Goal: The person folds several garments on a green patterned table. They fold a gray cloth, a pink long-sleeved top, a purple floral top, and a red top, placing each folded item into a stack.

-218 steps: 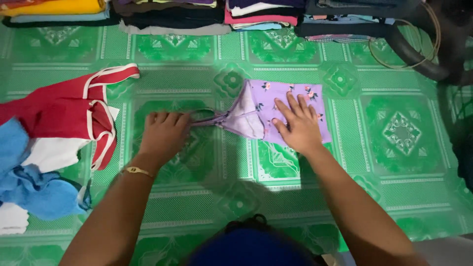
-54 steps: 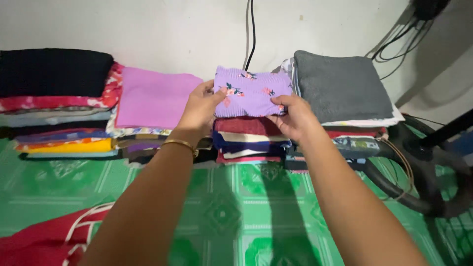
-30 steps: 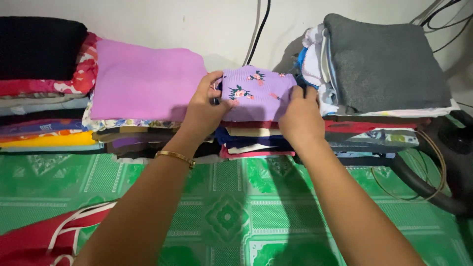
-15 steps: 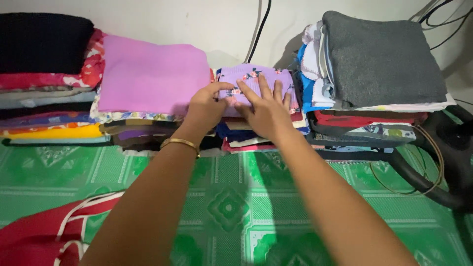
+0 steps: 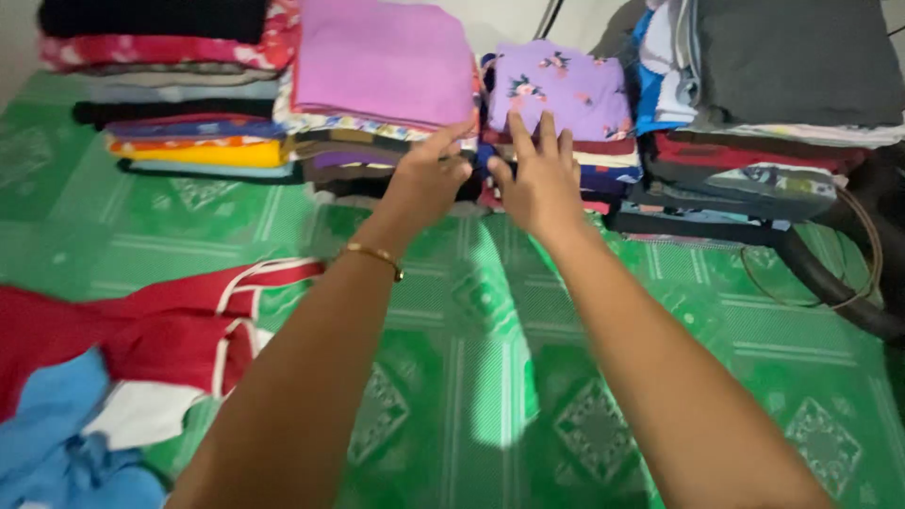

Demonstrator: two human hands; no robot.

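A folded lilac garment with small flowers (image 5: pixel 564 90) lies on top of the middle stack of folded clothes (image 5: pixel 603 168) against the wall. My right hand (image 5: pixel 540 179) hovers just in front of that stack, fingers spread, holding nothing. My left hand (image 5: pixel 426 177), with a gold bracelet on its wrist, is beside it in front of the neighbouring stack topped by a pink folded cloth (image 5: pixel 385 58). Its fingers are loosely apart and empty. Neither hand touches the lilac garment.
More stacks stand along the wall: one with black and yellow pieces (image 5: pixel 189 141) at left, one topped by grey cloth (image 5: pixel 797 57) at right. A red garment with white trim (image 5: pixel 160 330) and blue cloth (image 5: pixel 57 434) lie on the green patterned mat (image 5: pixel 490 377). A black fan base (image 5: pixel 830 273) is at right.
Both hands set the lilac garment on the middle stack, let go and drew back toward me. The view tipped down, showing more of the mat and the red garment.
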